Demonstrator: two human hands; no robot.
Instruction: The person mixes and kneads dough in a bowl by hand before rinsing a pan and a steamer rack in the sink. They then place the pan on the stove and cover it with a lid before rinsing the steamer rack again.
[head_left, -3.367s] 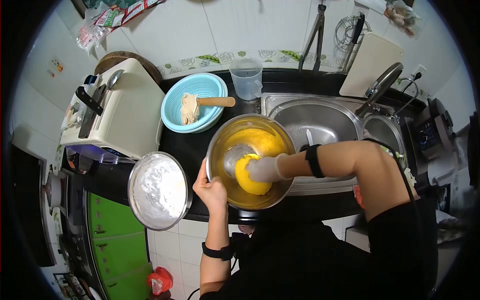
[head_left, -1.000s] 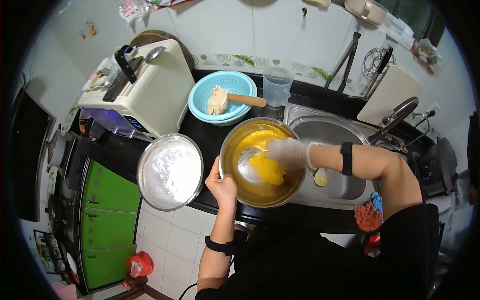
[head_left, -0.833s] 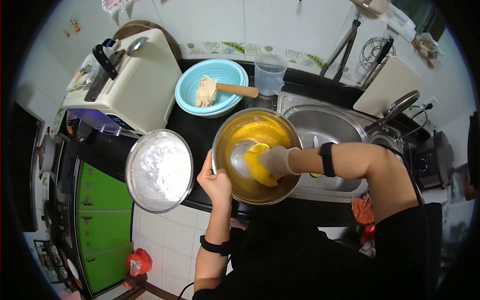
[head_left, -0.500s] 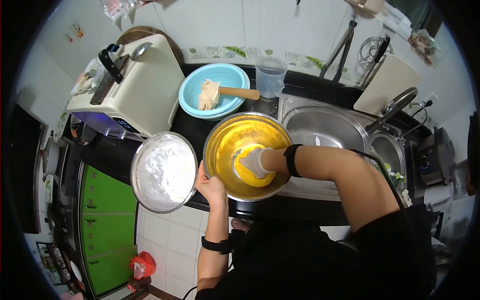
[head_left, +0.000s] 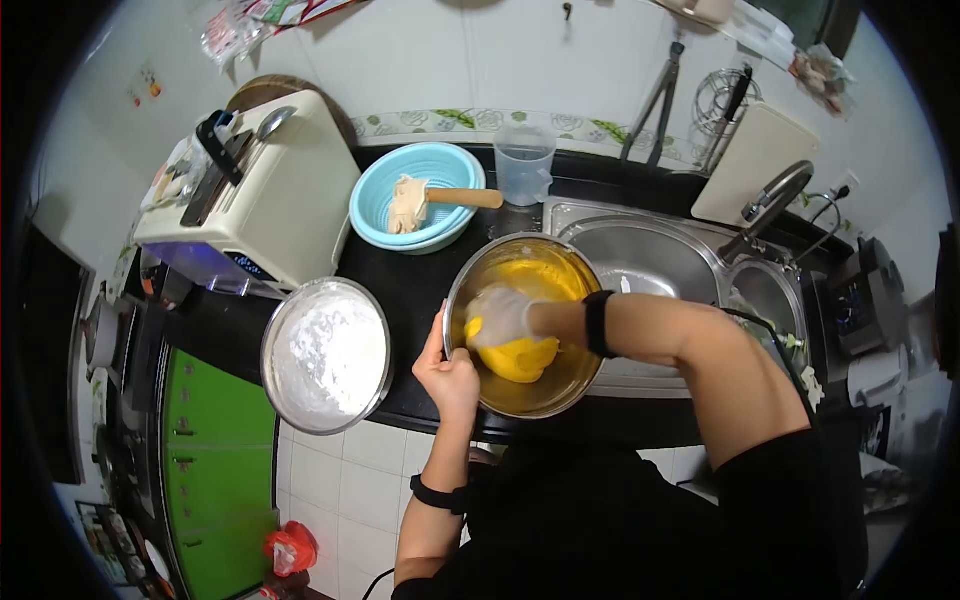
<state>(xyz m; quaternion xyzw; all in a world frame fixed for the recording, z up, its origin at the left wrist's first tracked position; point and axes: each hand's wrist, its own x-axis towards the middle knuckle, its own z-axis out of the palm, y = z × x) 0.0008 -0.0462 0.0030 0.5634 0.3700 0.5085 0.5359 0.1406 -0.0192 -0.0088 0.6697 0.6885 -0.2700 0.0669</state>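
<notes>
My left hand [head_left: 447,378] grips the near left rim of a steel mixing bowl [head_left: 588,385], its thumb over the edge and its fingers along the outside. Inside lies a soft yellow dough [head_left: 518,362], with yellow smears up the wall. My right hand [head_left: 498,318], in a whitish translucent glove, is down in the bowl on the dough's left side. Its fingers look curled, with a bit of yellow dough at their tips, though motion blurs them. To the left of my left hand sits a second steel bowl [head_left: 330,356] coated with white powder or paste.
Behind the bowls are a blue basin with a strainer [head_left: 372,205], a wooden-handled spatula [head_left: 465,197] lying across it, and a clear measuring jug [head_left: 524,168]. A cream countertop appliance [head_left: 290,185] stands left. The steel sink [head_left: 640,255] and faucet [head_left: 775,205] are at right.
The mixing bowl has shifted right, away from the white-coated bowl, with my left hand on its rim. My right hand has moved from the dough's middle to its left side.
</notes>
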